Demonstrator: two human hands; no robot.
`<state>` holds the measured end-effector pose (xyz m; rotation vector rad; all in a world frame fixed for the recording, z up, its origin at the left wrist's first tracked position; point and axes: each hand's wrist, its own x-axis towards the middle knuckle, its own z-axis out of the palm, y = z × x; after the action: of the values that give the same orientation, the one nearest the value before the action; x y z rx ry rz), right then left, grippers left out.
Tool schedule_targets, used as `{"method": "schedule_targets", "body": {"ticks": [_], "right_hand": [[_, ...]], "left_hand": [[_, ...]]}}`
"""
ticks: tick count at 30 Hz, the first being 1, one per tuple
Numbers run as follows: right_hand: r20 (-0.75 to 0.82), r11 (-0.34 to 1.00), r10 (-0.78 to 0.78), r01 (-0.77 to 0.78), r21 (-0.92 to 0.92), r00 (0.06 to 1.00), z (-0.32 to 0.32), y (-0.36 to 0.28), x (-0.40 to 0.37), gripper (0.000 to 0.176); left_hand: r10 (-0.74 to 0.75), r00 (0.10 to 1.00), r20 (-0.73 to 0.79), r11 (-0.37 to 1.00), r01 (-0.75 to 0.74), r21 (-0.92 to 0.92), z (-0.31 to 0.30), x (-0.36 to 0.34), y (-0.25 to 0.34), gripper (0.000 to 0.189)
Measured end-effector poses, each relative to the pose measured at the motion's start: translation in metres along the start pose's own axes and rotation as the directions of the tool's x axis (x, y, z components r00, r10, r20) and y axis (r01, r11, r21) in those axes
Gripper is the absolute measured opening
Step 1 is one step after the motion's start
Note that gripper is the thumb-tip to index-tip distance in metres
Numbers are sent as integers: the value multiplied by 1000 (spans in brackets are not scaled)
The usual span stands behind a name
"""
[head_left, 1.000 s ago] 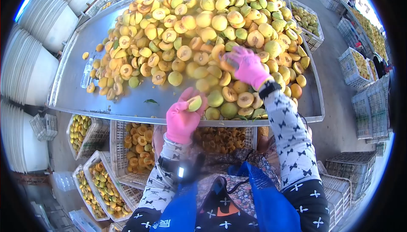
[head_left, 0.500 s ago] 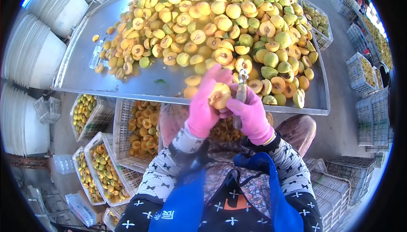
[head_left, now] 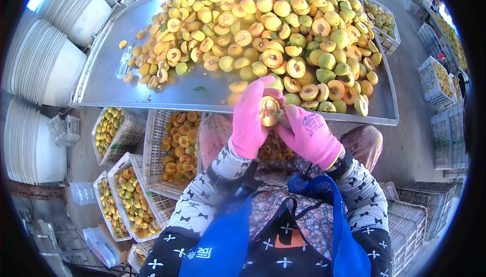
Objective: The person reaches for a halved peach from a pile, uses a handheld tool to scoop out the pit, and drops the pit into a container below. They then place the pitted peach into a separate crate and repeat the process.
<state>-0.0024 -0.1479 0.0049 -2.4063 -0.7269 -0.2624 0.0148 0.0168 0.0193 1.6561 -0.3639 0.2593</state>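
My left hand (head_left: pixel 249 120), in a pink glove, is closed around a yellow peach half (head_left: pixel 269 110), its cut face turned toward my right hand. My right hand (head_left: pixel 313 136), gloved the same way, is wrapped around a pitting tool that is mostly hidden by the fingers. The tool's end appears to meet the peach's cut face. Both hands are just in front of the near edge of a metal table (head_left: pixel 167 95). Beyond them lies a large heap of peach halves (head_left: pixel 238 39), some with pits showing.
A crate of pitted halves (head_left: pixel 179 143) stands below the table, left of my knees. More peach crates (head_left: pixel 134 203) sit further left. Stacked crates (head_left: pixel 407 231) are at the right. A clear plastic bottle (head_left: pixel 123 63) lies on the table's left side. Large white tubs (head_left: pixel 35 140) line the left.
My right hand has turned, bringing the tool from upright, with its metal tip up, down to the peach half. My left hand has tilted the fruit toward it. The view has shifted slightly.
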Motion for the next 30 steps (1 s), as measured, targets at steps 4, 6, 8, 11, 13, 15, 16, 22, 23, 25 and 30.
{"method": "schedule_targets", "body": {"ticks": [4, 6, 8, 11, 13, 15, 16, 22, 23, 25, 30], "right_hand": [[79, 999, 26, -28, 26, 997, 8, 2, -3, 34], [25, 999, 6, -5, -39, 1000, 11, -1, -7, 35], [-5, 999, -2, 2, -51, 1000, 13, -2, -11, 35], [-46, 1000, 8, -8, -3, 999, 16, -3, -9, 36], [-74, 1000, 23, -22, 19, 997, 17, -7, -8, 37], [-96, 1000, 19, -17, 24, 995, 17, -8, -6, 36], [-105, 1000, 18, -15, 26, 994, 18, -8, -6, 35], [-8, 993, 6, -7, -120, 1000, 17, -6, -6, 29], [-3, 996, 34, -34, -81, 999, 17, -7, -6, 28], [7, 996, 93, -93, -4, 996, 17, -14, -6, 27], [95, 968, 185, -198, 156, 978, 27, -19, -6, 29]], "left_hand": [[-94, 995, -18, 982, 90, -164, -3, -6, -2, 41], [-470, 881, 62, 597, 369, -712, -1, -2, 3, 40], [-483, 873, 67, 572, 373, -731, -3, 1, 0, 38], [-345, 938, -21, 788, 277, -550, -3, 2, 0, 36], [-324, 945, -40, 812, 256, -524, -3, 1, 0, 35], [-436, 900, -1, 655, 316, -687, -2, 2, 2, 33], [-461, 887, -13, 633, 318, -706, -1, 2, 5, 31], [-464, 884, -55, 649, 296, -701, 7, 4, -6, 21], [-437, 897, -65, 654, 267, -708, 9, 4, -9, 20], [-425, 901, -89, 659, 241, -713, 12, 3, -8, 18], [-463, 875, -146, 707, 264, -656, 11, 0, -10, 17]]}}
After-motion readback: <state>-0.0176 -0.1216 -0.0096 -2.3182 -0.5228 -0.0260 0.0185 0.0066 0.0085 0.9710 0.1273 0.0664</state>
